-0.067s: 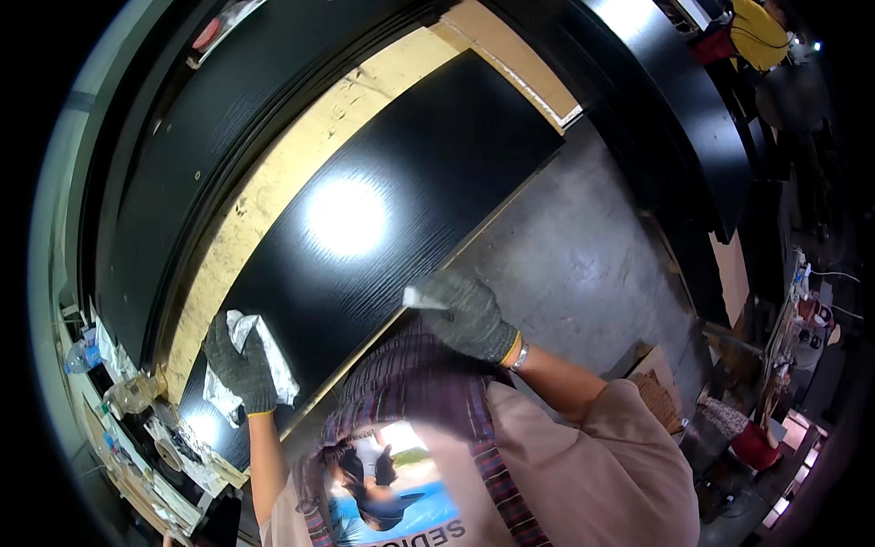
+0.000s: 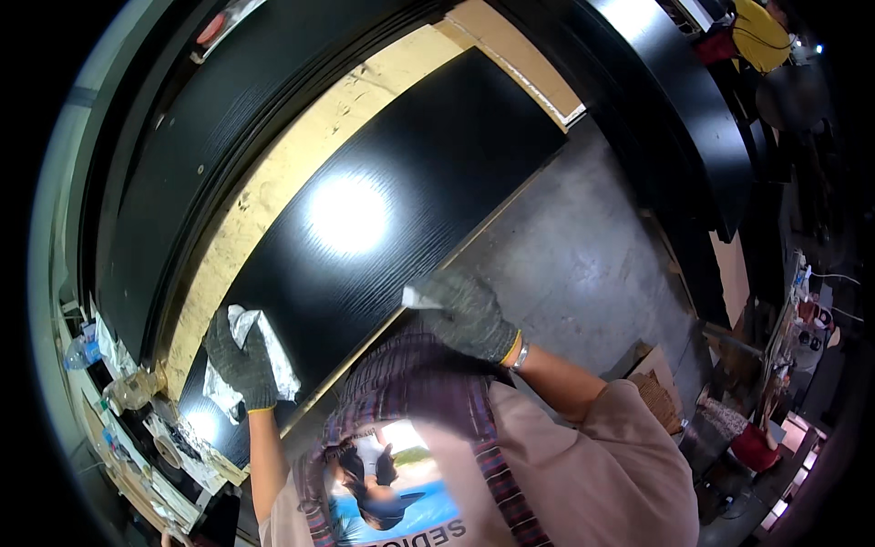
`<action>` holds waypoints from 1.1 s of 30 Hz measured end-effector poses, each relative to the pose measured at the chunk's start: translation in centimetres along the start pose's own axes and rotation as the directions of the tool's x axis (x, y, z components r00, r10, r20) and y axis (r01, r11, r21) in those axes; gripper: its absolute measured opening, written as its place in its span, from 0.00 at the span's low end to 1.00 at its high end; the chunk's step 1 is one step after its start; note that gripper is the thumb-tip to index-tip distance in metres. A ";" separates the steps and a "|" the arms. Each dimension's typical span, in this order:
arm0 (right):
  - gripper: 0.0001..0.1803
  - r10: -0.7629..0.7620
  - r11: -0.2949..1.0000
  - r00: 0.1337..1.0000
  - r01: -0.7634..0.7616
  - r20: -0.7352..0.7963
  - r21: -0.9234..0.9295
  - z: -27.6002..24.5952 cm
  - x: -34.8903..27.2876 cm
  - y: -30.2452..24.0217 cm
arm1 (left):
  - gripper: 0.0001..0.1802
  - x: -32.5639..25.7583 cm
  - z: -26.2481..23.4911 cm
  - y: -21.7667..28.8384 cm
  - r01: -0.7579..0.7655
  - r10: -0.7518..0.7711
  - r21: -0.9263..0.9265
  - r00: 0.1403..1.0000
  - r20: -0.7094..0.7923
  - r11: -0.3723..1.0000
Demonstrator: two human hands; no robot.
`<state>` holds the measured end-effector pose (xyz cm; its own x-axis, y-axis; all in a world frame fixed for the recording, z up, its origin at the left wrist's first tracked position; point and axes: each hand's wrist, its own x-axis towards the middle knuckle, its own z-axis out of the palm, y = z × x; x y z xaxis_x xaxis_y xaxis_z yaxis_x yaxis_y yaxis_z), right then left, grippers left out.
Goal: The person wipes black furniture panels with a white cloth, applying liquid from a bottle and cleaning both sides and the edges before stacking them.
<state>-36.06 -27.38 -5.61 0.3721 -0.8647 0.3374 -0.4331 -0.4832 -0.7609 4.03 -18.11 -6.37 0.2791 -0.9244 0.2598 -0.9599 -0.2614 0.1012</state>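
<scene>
A long, shiny black board with a fine wood grain [image 2: 392, 219] lies flat on a pale yellow-brown counter [image 2: 273, 187]. A bright light shines off the middle of the board.

The person stands at the near long edge of the board. Both hands wear dark grey knit gloves. The left hand [image 2: 241, 360] rests on the near left end of the board. Its grip is pressed down on a crumpled white cloth [image 2: 260, 351], with the fingers curled over it, and the cloth sticks out on both sides of the hand.

The right hand [image 2: 465, 314] sits at the near edge of the board, about halfway along it. Its fingers are curled down over the edge, and a small white scrap [image 2: 415, 298] pokes out by the fingertips. I cannot tell if the grip is pinching the scrap or the board. A silver band [image 2: 521, 356] goes around that wrist.

Past the right end of the board is a grey concrete floor [image 2: 583, 264]. More big black boards [image 2: 182, 137] lie beyond the far edge of the board.
</scene>
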 end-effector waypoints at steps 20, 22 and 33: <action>0.24 -0.003 1.000 0.996 0.003 0.094 -0.004 23.0 -10.0 -21.4 | 0.20 -17.9 -16.8 -20.9 0.026 -0.391 -0.882 0.902 -0.183 0.471; 0.24 -0.016 0.999 0.995 0.013 0.100 0.031 24.8 -10.7 -23.2 | 0.17 -19.8 -18.7 -23.4 -0.080 -0.422 -0.878 0.854 -0.304 0.472; 0.21 -0.276 0.804 0.949 0.142 -0.150 -0.577 27.6 -9.8 -23.4 | 0.14 -26.0 -22.5 -32.1 0.186 -0.492 -0.612 0.783 -0.380 0.769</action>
<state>-6.90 -3.83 -6.39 0.3493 -0.7080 0.6137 -0.7692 -0.5907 -0.2437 28.14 20.58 5.20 0.7006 -0.4901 0.5187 -0.6703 -0.2027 0.7138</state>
